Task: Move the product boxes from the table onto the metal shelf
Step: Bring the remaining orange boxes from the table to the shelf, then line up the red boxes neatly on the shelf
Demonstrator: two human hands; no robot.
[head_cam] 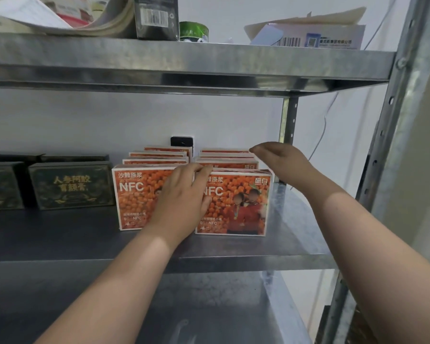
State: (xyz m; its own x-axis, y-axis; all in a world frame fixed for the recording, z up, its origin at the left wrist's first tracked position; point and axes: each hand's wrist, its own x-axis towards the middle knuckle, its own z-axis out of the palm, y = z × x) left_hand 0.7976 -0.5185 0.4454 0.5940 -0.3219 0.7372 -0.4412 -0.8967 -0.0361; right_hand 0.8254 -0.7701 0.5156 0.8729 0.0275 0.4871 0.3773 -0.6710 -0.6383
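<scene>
Tipping is judged the main risk: the orange NFC boxes (137, 194) stand upright in two rows near the right edge of the metal shelf (296, 232). A push from the left grip (184, 192), laid open-fingered against the right row's front box (243, 204), could topple that row backward. The right grip (281, 157) hovers over the row's rear, loosely curled, nothing held. All boxes are closed; contents unseen. Dark green boxes (71, 186) are noted toward the left edge.

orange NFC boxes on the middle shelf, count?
8 orange cardboard boxes: four in the left row, four in the right row, on the grey metal shelf. Rear ones overlap and the left hand covers some; more may hide.
</scene>
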